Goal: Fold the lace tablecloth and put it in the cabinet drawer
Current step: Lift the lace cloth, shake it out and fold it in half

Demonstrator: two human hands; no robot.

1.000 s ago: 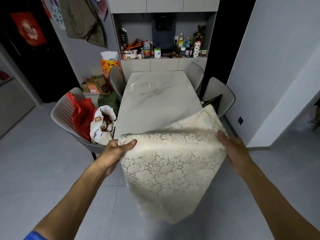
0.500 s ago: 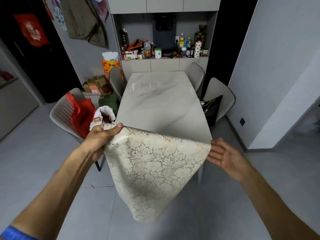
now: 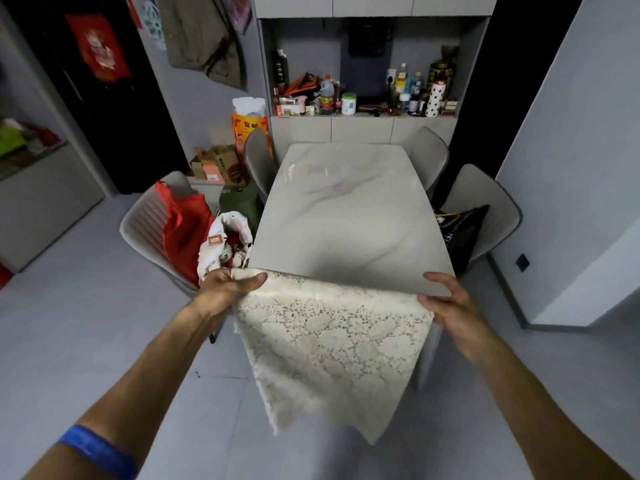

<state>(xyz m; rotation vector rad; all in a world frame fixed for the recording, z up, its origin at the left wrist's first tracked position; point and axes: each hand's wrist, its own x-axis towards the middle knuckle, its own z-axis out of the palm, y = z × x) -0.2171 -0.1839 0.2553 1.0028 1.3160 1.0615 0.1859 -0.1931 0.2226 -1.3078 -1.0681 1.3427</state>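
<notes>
The cream lace tablecloth [image 3: 332, 344] hangs folded in front of the near end of the marble table [image 3: 346, 216]. My left hand [image 3: 228, 289] grips its upper left corner, thumb on top. At the upper right corner my right hand [image 3: 450, 306] touches the cloth with its fingers, while the thumb stays lifted above the table edge. The cloth's lower point dangles over the floor. The cabinet [image 3: 363, 128] with its closed drawer fronts stands beyond the table's far end.
Grey chairs surround the table: one on the left [image 3: 145, 226] holds a red bag [image 3: 183, 233] and a white bag [image 3: 225, 240], one on the right [image 3: 491, 202] a black bag [image 3: 464, 233]. Bottles [image 3: 346, 98] crowd the cabinet shelf. Boxes [image 3: 214, 164] stand by the left wall.
My right hand let go of the cloth, swung out open, and has come back to its right corner. The cloth left the tabletop and now hangs before the table's near edge.
</notes>
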